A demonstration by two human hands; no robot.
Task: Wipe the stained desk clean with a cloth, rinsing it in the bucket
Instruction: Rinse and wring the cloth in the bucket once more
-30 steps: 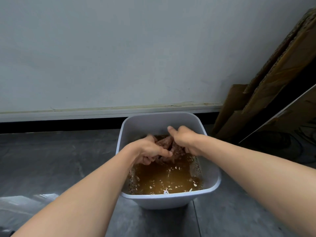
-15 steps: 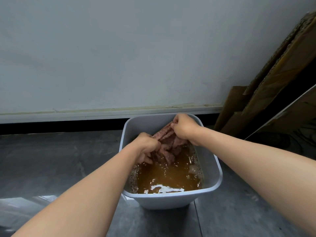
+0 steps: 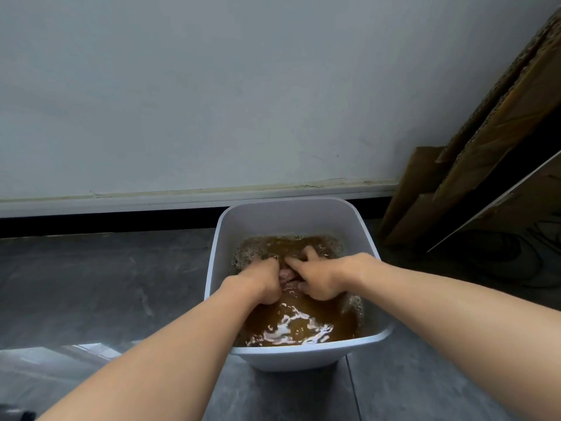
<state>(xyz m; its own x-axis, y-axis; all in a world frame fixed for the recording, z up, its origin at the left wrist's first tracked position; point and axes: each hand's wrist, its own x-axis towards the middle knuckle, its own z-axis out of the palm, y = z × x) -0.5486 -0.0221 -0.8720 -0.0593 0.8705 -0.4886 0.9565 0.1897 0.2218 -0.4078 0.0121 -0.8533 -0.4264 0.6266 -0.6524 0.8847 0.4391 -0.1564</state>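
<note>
A white square bucket [image 3: 291, 212] stands on the grey floor, holding murky brown water with foam along its edges. Both hands are down in the water. My left hand [image 3: 261, 279] is curled into a fist round the pinkish-brown cloth [image 3: 285, 275]. My right hand [image 3: 315, 278] grips the same cloth from the right, with one finger sticking out toward the far side. Only a small patch of cloth shows between the hands; the remainder is under water. The desk is out of view.
A white wall with a pale skirting board [image 3: 182, 199] runs behind the bucket. Flattened cardboard sheets [image 3: 473, 165] lean against the wall at the right, with dark cables [image 3: 516, 262] on the floor beside them. Grey floor tiles [image 3: 91, 284] spread to the left.
The hands have dropped from above the bucket's far rim, where they held the cloth up out of the water, and pushed it down under the surface. The water now ripples.
</note>
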